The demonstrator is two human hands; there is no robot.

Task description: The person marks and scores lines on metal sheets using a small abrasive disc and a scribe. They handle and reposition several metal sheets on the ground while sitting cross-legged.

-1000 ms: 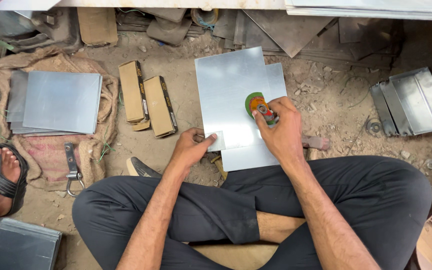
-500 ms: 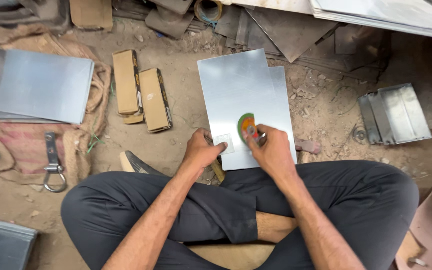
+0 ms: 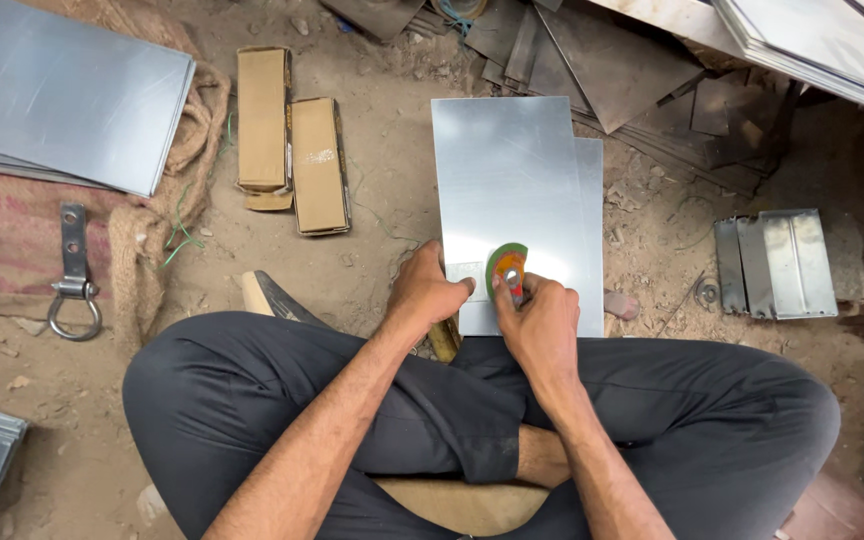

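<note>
The head view looks straight down on a person sitting cross-legged in dark trousers on a dirt floor. In front of the knees lies a shiny metal sheet, stacked on a second sheet whose edge shows along its right side. The left hand rests on the sheet's near left corner, its fingers curled down and pressing a small pale square piece against the metal rather than closing around anything. The right hand is just beside it, fingers pinched on a round green and orange disc that stands on the sheet near its lower edge; the two hands almost touch.

Well to the left, two flat cardboard boxes lie side by side on the dirt. Farther left, a stack of metal sheets sits on burlap sacking, with a metal shackle lying on it. To the right, a folded metal piece lies among scrap plates at the top of the view.
</note>
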